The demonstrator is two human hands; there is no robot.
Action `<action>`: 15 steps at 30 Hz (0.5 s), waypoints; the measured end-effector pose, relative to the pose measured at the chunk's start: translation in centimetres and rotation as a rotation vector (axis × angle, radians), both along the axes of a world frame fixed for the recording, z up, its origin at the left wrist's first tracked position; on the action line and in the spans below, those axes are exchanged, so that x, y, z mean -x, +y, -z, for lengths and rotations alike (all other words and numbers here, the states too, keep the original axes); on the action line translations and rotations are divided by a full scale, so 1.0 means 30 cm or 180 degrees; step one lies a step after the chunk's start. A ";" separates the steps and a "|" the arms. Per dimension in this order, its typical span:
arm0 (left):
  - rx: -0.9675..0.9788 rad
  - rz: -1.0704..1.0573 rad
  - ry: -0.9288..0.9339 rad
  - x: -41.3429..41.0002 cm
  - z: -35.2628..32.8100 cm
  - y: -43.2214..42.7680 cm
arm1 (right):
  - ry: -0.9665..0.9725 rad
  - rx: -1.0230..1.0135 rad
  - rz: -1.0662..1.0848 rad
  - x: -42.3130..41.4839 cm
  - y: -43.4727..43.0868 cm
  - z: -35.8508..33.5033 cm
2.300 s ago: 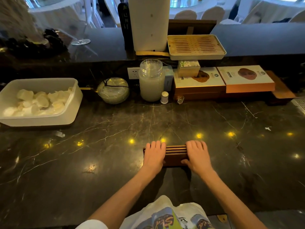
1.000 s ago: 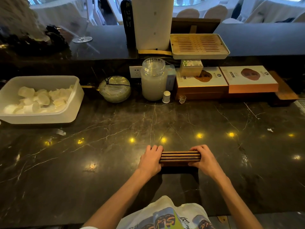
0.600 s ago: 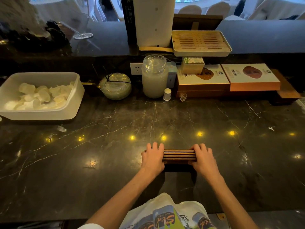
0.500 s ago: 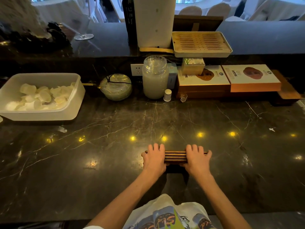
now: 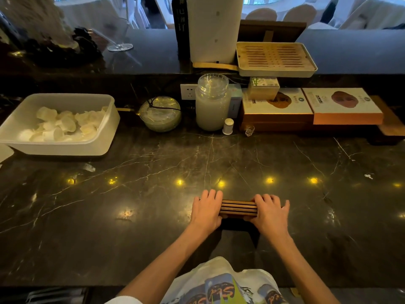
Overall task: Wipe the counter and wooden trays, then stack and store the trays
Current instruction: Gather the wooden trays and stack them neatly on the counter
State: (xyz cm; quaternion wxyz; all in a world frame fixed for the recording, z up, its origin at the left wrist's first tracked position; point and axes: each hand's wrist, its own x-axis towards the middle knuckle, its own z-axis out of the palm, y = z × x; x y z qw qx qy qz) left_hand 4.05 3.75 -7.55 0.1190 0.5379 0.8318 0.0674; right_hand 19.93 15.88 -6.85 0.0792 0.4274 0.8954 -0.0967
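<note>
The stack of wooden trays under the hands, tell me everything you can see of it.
The stack of wooden trays looks like dark brown wood, with thin layered edges showing as lighter parallel lines. It lies flat on the dark marble counter, near the front edge. The left hand covers its left end and the right hand its right end, so only the middle shows. The exact tray count is unclear.

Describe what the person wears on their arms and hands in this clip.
Nothing on either: the left hand and right hand are bare, with no gloves, rings or watch visible, and both forearms are uncovered. A white short sleeve shows at the left arm, part of a white T-shirt with a colourful print.
</note>
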 end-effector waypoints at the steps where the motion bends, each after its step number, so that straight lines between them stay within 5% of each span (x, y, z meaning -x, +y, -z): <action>1: -0.0001 0.0004 0.0007 0.000 0.003 0.001 | 0.0024 0.0023 0.0025 -0.001 -0.003 -0.002; 9: -0.0062 0.0048 0.0138 0.001 0.019 0.001 | -0.0027 -0.0173 -0.0114 0.000 -0.007 -0.001; 15: -0.0009 0.0242 0.0334 0.017 0.014 -0.001 | -0.0097 -0.0084 -0.1036 0.159 -0.063 -0.021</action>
